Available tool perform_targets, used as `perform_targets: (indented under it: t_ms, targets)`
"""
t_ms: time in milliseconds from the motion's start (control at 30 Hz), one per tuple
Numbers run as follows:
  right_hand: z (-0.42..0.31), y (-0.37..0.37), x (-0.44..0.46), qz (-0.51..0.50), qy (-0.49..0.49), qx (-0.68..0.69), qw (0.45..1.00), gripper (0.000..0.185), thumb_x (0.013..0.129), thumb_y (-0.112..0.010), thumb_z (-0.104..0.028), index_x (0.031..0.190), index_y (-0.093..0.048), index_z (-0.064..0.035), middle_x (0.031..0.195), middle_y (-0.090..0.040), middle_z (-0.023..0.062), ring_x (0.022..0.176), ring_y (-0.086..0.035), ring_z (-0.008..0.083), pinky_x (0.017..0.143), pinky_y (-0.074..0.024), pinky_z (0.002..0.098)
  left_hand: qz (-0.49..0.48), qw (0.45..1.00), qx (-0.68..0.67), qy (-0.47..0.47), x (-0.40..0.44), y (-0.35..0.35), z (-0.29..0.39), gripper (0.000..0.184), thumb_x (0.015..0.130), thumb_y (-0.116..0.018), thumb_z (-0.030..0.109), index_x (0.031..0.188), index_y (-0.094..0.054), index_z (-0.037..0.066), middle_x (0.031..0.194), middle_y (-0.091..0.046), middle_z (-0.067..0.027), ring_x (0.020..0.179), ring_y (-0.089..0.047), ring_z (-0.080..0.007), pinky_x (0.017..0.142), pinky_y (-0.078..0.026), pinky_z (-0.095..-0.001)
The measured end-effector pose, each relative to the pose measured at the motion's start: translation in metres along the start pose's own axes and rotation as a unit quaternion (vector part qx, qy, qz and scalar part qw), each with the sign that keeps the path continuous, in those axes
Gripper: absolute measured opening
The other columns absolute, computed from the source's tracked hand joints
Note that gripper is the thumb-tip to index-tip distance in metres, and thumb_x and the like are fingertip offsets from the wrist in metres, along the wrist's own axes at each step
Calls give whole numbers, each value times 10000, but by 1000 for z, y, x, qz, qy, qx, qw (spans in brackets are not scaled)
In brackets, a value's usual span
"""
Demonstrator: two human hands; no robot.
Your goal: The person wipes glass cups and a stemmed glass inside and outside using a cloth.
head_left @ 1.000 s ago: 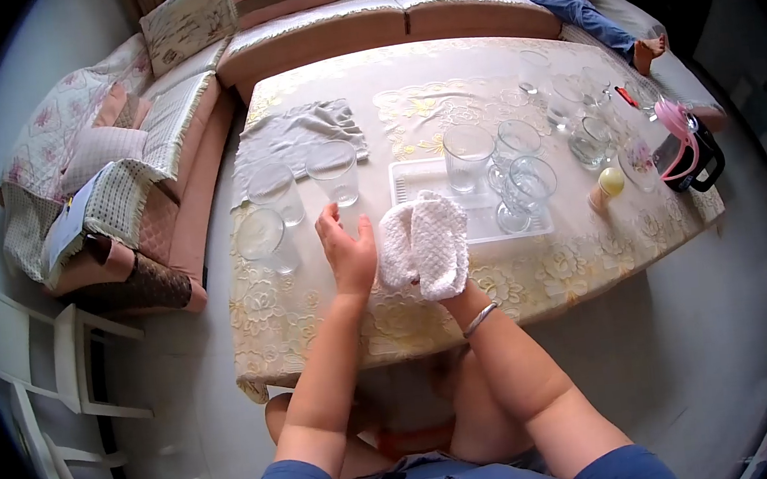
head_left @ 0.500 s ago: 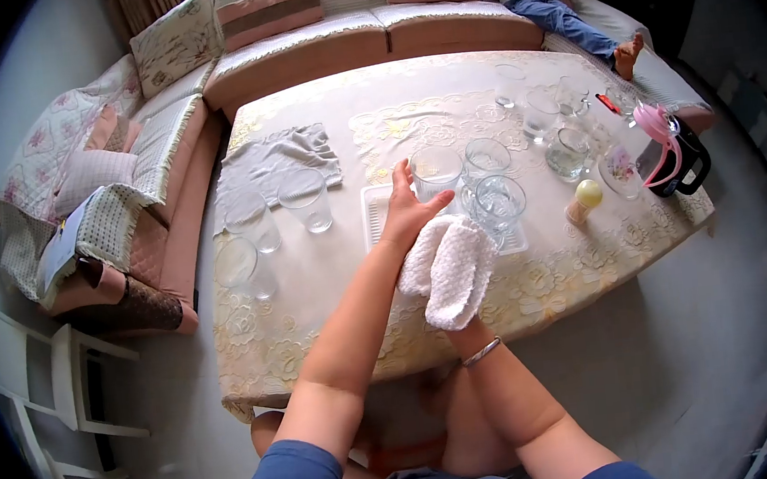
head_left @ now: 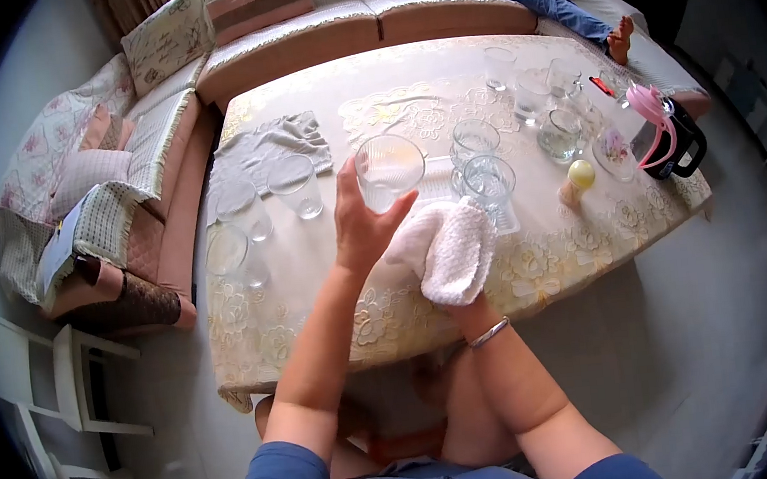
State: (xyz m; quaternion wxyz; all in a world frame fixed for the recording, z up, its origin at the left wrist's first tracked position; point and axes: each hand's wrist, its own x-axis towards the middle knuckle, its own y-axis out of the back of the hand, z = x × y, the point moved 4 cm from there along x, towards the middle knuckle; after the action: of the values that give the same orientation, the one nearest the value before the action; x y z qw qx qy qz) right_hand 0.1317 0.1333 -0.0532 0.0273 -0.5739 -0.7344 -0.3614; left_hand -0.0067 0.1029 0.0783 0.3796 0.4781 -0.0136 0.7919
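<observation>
My left hand point(head_left: 366, 227) has its thumb and fingers around a clear drinking glass point(head_left: 390, 167), lifted above the table with its mouth tilted toward me. A thick white textured cloth point(head_left: 455, 249) covers my right hand point(head_left: 466, 303), whose fingers are hidden beneath it; it is close to the left thumb. Behind the cloth, two clear glasses, a nearer glass point(head_left: 489, 185) and a farther glass point(head_left: 474, 143), stand on a white tray point(head_left: 439, 168). To the left, several clear glasses, among them a tumbler point(head_left: 297, 188), stand near a crumpled grey cloth point(head_left: 264, 149).
On the table's right are a glass jug point(head_left: 560, 135), more glassware, a yellow-topped shaker point(head_left: 576, 186), a floral glass point(head_left: 616, 154) and a black-and-pink kettle point(head_left: 670, 143). A person point(head_left: 556, 15) reclines on the sofa point(head_left: 291, 50) behind. White chairs point(head_left: 75, 389) stand at left.
My left hand has taken the glass up from the tray and moved it left, toward me. The right hand with the cloth has shifted slightly. The view has tilted a little.
</observation>
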Motion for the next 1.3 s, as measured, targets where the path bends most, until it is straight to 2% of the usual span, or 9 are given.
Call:
perform_targets:
  t_ms: [167,233,267,300,467,733,900,1067,1300]
  targets:
    - [-101,47,14,-47,106,-59,991,569,673,-700,-246,1149,-456,-52,1125,-498,104,1056,-450,255,956,-330,362,-94,988,80,-97,-40,41,33,782,538,-800,208,1177,-402,-6,1098,-508,-178,973,-517,-332,828,-432,-385]
    - [-104,40,17,-143,-38,197,969,450,713,-687,-151,1105,-498,-37,1012,-566,72,889,-546,187,804,-440,325,-133,982,101,-92,-52,53,43,779,517,-781,208,1175,-416,6,1120,-495,-171,998,-497,-337,830,-429,-394]
    - [-107,34,2,-185,-338,487,784,391,728,-679,-121,1076,-523,-31,965,-590,56,817,-567,149,736,-471,300,-133,982,102,-89,-56,62,47,779,517,-781,208,1175,-416,6,1120,-495,-171,998,-497,-337,830,-429,-394]
    - [-103,29,-2,-187,-339,487,783,391,728,-679,-121,1076,-523,-31,965,-590,56,817,-567,149,736,-471,300,-160,970,122,-134,-60,68,55,759,522,-775,213,1167,-429,11,1118,-497,-164,995,-499,-331,822,-433,-392]
    - [-116,16,-11,-248,-111,361,892,176,741,-671,-124,865,-617,-11,810,-625,9,735,-529,64,636,-471,253,-232,950,128,-167,-71,95,84,722,532,-765,242,1148,-464,17,1073,-529,-144,933,-533,-308,794,-448,-381]
    - [-161,21,-27,-141,140,122,972,256,671,-704,-224,748,-563,-24,711,-590,136,658,-595,320,560,-477,370,-326,945,36,-6,-77,130,93,735,523,-804,269,1149,-495,39,1025,-551,-151,859,-570,-328,746,-473,-387]
    - [-177,27,-30,-110,152,166,968,272,671,-706,-183,821,-534,-36,727,-589,156,653,-577,360,556,-474,390,-296,954,0,-38,-79,146,97,674,598,-764,305,1152,-498,29,1033,-537,-134,918,-547,-258,789,-449,-342]
    - [-190,29,-38,-71,205,146,965,216,673,-672,-140,805,-526,-51,701,-571,155,667,-573,356,546,-465,389,-117,953,-209,188,-108,151,47,551,903,-347,485,1059,-539,-7,913,-566,-52,841,-517,-112,758,-404,-234]
    - [-187,16,-40,-86,134,194,968,109,714,-619,-90,777,-539,-52,696,-594,108,605,-591,282,535,-471,300,0,938,-221,267,-114,146,50,233,869,-447,124,809,-601,-41,789,-603,-105,683,-539,-141,620,-415,-251]
